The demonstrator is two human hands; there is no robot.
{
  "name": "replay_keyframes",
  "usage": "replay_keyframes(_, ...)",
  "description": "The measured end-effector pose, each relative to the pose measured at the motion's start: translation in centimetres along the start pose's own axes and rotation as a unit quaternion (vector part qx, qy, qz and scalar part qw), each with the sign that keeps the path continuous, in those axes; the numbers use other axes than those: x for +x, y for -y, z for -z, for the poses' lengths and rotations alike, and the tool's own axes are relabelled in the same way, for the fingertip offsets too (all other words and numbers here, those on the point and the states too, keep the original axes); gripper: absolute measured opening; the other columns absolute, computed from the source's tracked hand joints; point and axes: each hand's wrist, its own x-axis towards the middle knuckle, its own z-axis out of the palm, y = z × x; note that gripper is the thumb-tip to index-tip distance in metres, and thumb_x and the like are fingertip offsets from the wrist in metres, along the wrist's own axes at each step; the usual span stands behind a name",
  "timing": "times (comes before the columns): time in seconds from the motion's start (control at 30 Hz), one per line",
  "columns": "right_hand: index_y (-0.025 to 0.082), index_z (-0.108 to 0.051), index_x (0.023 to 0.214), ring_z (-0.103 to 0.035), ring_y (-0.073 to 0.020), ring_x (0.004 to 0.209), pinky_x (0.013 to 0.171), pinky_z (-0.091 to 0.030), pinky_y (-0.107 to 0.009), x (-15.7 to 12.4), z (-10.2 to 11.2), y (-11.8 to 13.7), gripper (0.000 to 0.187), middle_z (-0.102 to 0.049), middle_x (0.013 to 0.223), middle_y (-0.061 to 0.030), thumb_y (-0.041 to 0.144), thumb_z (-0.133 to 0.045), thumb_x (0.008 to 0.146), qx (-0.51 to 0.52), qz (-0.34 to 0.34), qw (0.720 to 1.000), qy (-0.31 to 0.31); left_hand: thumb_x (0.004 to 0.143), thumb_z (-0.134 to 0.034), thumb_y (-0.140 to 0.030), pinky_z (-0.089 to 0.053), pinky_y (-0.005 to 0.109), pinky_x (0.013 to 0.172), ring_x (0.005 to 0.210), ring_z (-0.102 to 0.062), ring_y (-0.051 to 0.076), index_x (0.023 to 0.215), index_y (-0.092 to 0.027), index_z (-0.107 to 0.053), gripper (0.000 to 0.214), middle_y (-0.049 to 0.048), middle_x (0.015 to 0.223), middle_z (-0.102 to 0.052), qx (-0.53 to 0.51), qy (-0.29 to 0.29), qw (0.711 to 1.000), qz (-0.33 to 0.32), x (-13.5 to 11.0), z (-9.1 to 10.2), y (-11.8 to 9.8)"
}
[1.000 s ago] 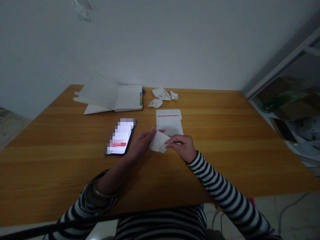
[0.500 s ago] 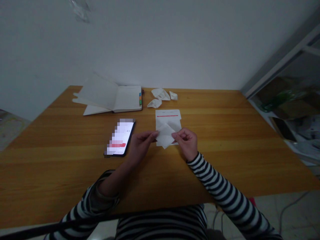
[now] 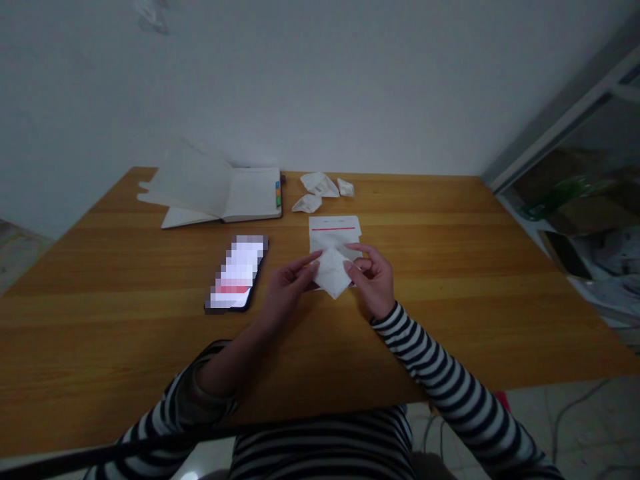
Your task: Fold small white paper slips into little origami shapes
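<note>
Folded paper [image 3: 332,275] pinched between left hand [image 3: 284,288] and right hand [image 3: 374,279], phone [image 3: 235,273] just beside.

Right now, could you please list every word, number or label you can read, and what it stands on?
Nothing here can be read.
Black smartphone: screen blurred out.
White paper sheet with a red line: faint print, too small.
Open white notebook with coloured tabs: no legible writing.
Small folded white paper between left hand and right hand: no marks visible.

We seem to be in a home study: wooden desk [image 3: 450,280], open notebook [image 3: 220,193], phone [image 3: 236,273], plain wall [image 3: 320,80].
</note>
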Motion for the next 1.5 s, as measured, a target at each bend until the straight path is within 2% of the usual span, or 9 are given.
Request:
replay_keyframes(0.23,0.023,-0.060,0.110,-0.043,-0.0082,0.046,0.046,-0.035,-0.020,-0.5,-0.6,-0.7,0.025,-0.050,0.055,0.0095,0.034,-0.066,0.089,-0.008,0.016,0.996,0.087,0.082,-0.072,-0.050,-0.047,0.024,0.058,0.059,-0.064,0.015,0.091,-0.012,-0.079,0.040,0.0072,0.074,-0.076,0.033,0.016,0.999,0.005,0.0,0.0,0.3)
replay_keyframes(0.4,0.026,-0.052,0.123,-0.053,-0.0120,0.047,0.045,-0.043,-0.023,-0.6,-1.3,-1.3,0.046,-0.064,0.062,0.0053,0.037,-0.073,0.084,0.005,-0.045,0.995,0.091,0.082,-0.071,-0.050,-0.045,0.024,0.056,0.060,-0.063,0.015,0.090,-0.012,-0.079,0.040,0.0061,0.074,-0.076,0.049,-0.003,0.998,-0.030,-0.3,-0.6,0.3)
replay_keyframes(0.6,0.030,-0.041,0.136,-0.069,-0.0187,0.075,0.065,-0.057,-0.030,-0.5,-0.8,-1.3,0.051,-0.073,0.093,-0.0035,0.042,-0.062,0.092,-0.020,-0.012,0.994,0.110,0.063,-0.089,-0.040,-0.053,0.028,0.066,0.069,-0.070,0.021,0.089,-0.013,-0.078,0.039,0.0078,0.081,-0.079,0.075,0.028,0.997,0.016,0.1,-0.1,-0.2)
replay_keyframes(0.77,0.029,-0.037,0.143,-0.063,-0.0169,0.066,0.062,-0.054,-0.029,-0.4,-0.7,-2.0,0.054,-0.068,0.080,0.0002,0.047,-0.056,0.096,-0.054,-0.005,0.994,0.094,0.063,-0.088,-0.041,-0.055,0.033,0.070,0.075,-0.072,0.024,0.089,-0.014,-0.078,0.039,0.0094,0.086,-0.079,0.095,-0.016,0.995,-0.007,0.1,0.3,-0.2)
replay_keyframes(0.93,0.022,-0.068,0.094,-0.055,-0.0149,0.066,0.058,-0.046,-0.026,-0.6,-1.5,-1.7,0.030,-0.057,0.071,0.0011,0.050,-0.068,0.086,-0.073,0.008,0.996,0.040,0.071,-0.081,-0.047,-0.050,0.029,0.064,0.066,-0.067,0.020,0.082,-0.013,-0.078,0.036,0.0070,0.075,-0.076,0.046,-0.015,0.999,-0.002,-0.2,0.3,0.2)
replay_keyframes(1.03,0.020,-0.059,0.064,-0.050,-0.0147,0.068,0.061,-0.043,-0.027,-0.5,-1.6,-1.3,0.041,-0.052,0.070,-0.0005,0.050,-0.060,0.092,-0.088,0.046,0.995,0.024,0.075,-0.077,-0.050,-0.048,0.026,0.061,0.063,-0.063,0.017,0.082,-0.013,-0.077,0.037,0.0055,0.071,-0.074,0.031,-0.009,0.999,0.016,-0.2,0.3,0.5)
replay_keyframes(1.3,0.021,-0.052,0.062,-0.053,-0.0162,0.066,0.062,-0.045,-0.028,-0.1,-0.8,-1.4,0.046,-0.054,0.068,-0.0017,0.042,-0.043,0.102,-0.177,0.114,0.977,-0.013,0.083,-0.068,-0.052,-0.049,0.027,0.065,0.069,-0.064,0.018,0.098,-0.015,-0.071,0.040,0.0049,0.078,-0.072,0.091,0.001,0.996,-0.012,0.5,0.5,1.8)
replay_keyframes(1.4,0.021,-0.070,0.084,-0.064,-0.0196,0.080,0.074,-0.051,-0.032,-0.2,-0.2,-0.9,0.035,-0.068,0.085,-0.0068,0.035,-0.044,0.102,-0.280,0.173,0.943,-0.038,0.082,-0.073,-0.044,-0.051,0.033,0.084,0.093,-0.067,0.022,0.129,-0.019,-0.058,0.055,0.0098,0.109,-0.072,0.177,-0.059,0.977,-0.105,0.3,0.3,1.5)
replay_keyframes(1.5,0.026,-0.074,0.108,-0.069,-0.0227,0.098,0.090,-0.053,-0.039,-0.5,0.0,-0.4,0.025,-0.075,0.103,-0.0079,0.031,-0.051,0.100,-0.341,0.227,0.912,-0.019,0.085,-0.067,-0.055,-0.050,0.037,0.094,0.109,-0.065,0.025,0.145,-0.025,-0.047,0.070,0.0123,0.126,-0.068,0.104,-0.008,0.992,-0.067,0.0,0.0,1.2)
